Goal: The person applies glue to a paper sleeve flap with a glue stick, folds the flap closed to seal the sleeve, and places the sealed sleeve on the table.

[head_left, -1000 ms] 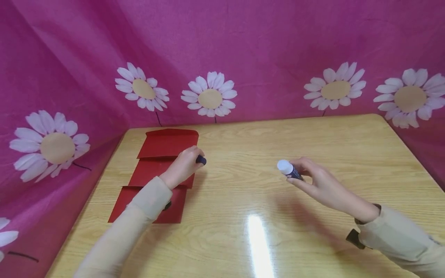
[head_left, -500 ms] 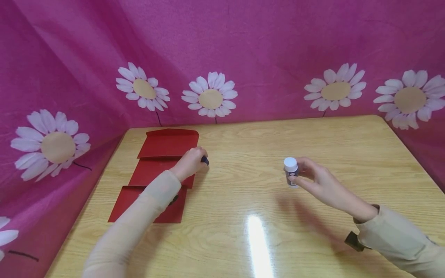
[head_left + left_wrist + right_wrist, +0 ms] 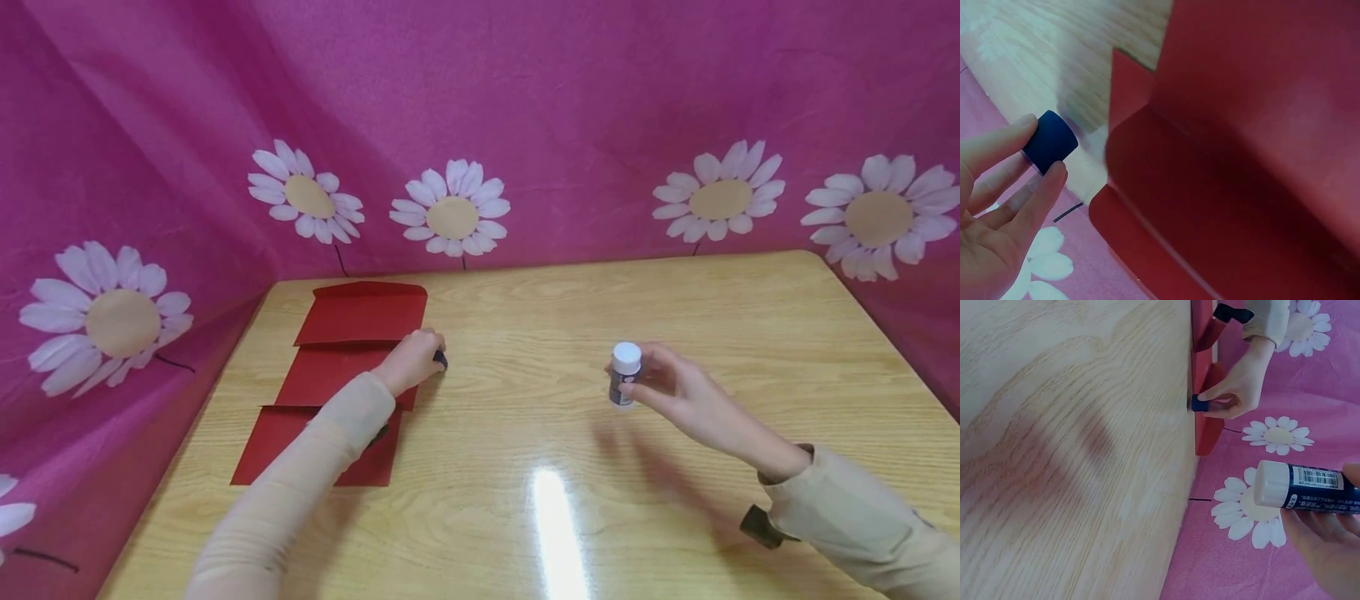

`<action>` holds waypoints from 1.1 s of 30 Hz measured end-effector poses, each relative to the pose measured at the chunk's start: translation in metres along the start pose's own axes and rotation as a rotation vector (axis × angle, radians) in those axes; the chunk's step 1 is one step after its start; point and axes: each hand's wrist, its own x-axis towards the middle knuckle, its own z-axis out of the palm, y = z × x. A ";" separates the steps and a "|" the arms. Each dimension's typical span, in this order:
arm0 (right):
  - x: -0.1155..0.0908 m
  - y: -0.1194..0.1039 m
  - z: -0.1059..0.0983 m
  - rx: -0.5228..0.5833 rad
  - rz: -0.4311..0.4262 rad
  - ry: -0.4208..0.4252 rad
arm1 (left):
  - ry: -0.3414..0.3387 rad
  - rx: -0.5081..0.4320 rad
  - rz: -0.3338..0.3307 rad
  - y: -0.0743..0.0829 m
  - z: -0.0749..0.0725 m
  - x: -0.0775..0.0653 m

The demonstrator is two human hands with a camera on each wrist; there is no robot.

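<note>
In the head view my right hand (image 3: 693, 404) holds a glue stick (image 3: 625, 375) upright above the table, its white end on top. The right wrist view shows the dark blue label and barcode on the glue stick (image 3: 1310, 487). My left hand (image 3: 411, 360) pinches a small dark blue cap (image 3: 440, 359) beside the right edge of the red envelopes. Thumb and fingertips press on either side of the cap (image 3: 1051, 142) in the left wrist view. The red envelopes (image 3: 322, 375) lie overlapping in a column, flaps raised; my left forearm hides part of them.
A light wooden table (image 3: 525, 333) spreads under both hands, with a bright reflection near its front. Behind it and at the left hangs a magenta cloth (image 3: 570, 125) printed with large white daisies.
The glue stick has turned from leaning left to upright and stays in my right hand. My left hand has shifted slightly right and nearer, still pinching the cap. The envelopes lie as before.
</note>
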 end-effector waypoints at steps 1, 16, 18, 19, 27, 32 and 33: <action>0.000 0.000 0.000 0.008 0.001 -0.004 | -0.002 0.000 -0.003 -0.001 0.001 0.000; 0.001 0.001 0.001 0.111 -0.002 -0.029 | 0.009 -0.005 -0.014 -0.003 0.007 0.000; 0.001 0.000 0.001 0.119 0.001 -0.032 | 0.027 0.000 -0.011 -0.003 0.007 -0.001; 0.002 0.000 0.002 0.124 -0.001 -0.031 | 0.038 0.002 -0.011 -0.002 0.007 -0.001; 0.003 0.001 0.002 0.160 0.023 -0.019 | 0.158 -0.019 0.047 0.010 -0.001 -0.009; 0.005 -0.001 0.002 0.198 0.088 -0.024 | 0.178 -0.126 0.062 0.027 -0.012 -0.016; 0.006 -0.002 0.002 0.207 0.102 -0.024 | 0.177 -0.155 0.060 0.031 -0.015 -0.018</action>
